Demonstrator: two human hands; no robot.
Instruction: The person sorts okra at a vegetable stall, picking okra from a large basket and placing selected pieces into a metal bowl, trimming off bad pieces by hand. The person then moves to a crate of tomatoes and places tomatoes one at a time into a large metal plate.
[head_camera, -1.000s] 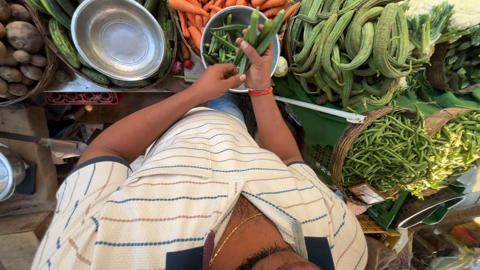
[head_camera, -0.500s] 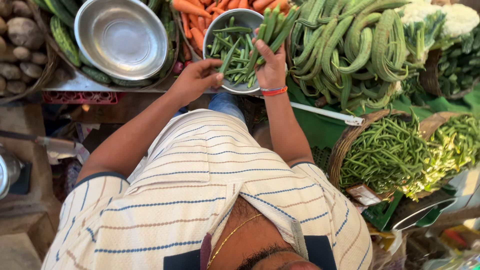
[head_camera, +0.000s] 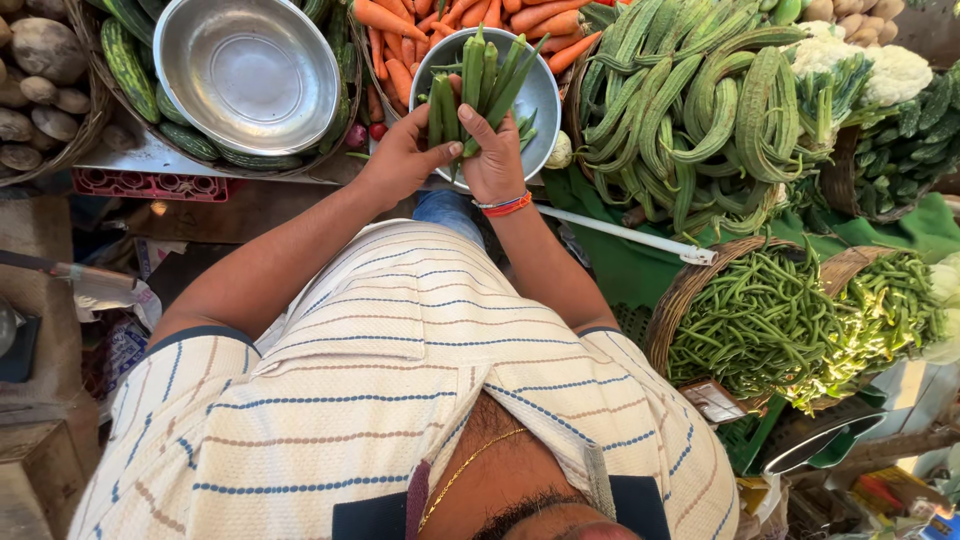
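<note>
**Okra bunched over the bowl, sorting part done**

We see both hands meeting above the steel bowl (head_camera: 535, 100) at the front edge of the stall. The left hand (head_camera: 400, 160) is curled round the lower ends of a bunch of okra (head_camera: 480, 85), thumb pressing across the pods. The right hand (head_camera: 495, 150) closes on the same bunch from the other side, fingers wrapped about the stems, a red and white wristband (head_camera: 503, 205) just below it. So both grips are closed on the okra, which stands nearly upright, tips pointing away from us and fanning out over the bowl.

A few loose pods lie inside the bowl, beside and under the bunch; how many we cannot tell, since the hands cover much of the bottom. We judge the work to be midway: a handful is gathered and squared up, but it is not yet set down or handed off.

A second, larger steel bowl (head_camera: 245, 70) sits to the left, on cucumbers (head_camera: 130, 55) in a basket. Carrots (head_camera: 400, 45) lie between and behind the two bowls. To the right are ridged gourds (head_camera: 700, 110), then cauliflower (head_camera: 880, 70) near the far right corner. A basket of green beans (head_camera: 770, 320) stands nearer us, well apart from the hands.
</note>
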